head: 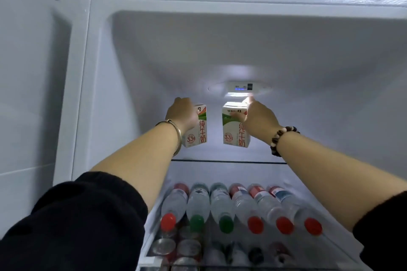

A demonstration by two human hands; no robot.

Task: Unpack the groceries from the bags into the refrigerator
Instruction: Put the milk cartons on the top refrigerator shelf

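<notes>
The left milk carton (197,132) and the right milk carton (233,132) were printed paperboard with a faint sheen, and the refrigerator liner (198,50) was smooth, softly glossy white plastic, with a shelf (229,161) of clear, glass-like material. The bottles (220,202) were clear, shiny plastic with glossy caps (255,224), and the cans (164,246) had dull metal tops. A polished metal bangle (176,134) and a bracelet (280,136) of matt, wood-like beads showed beside a black, matt, slightly fuzzy cloth sleeve (77,226).

Left carton (199,131) and right carton (231,131) apart, top shelf (229,161) free either side
</notes>
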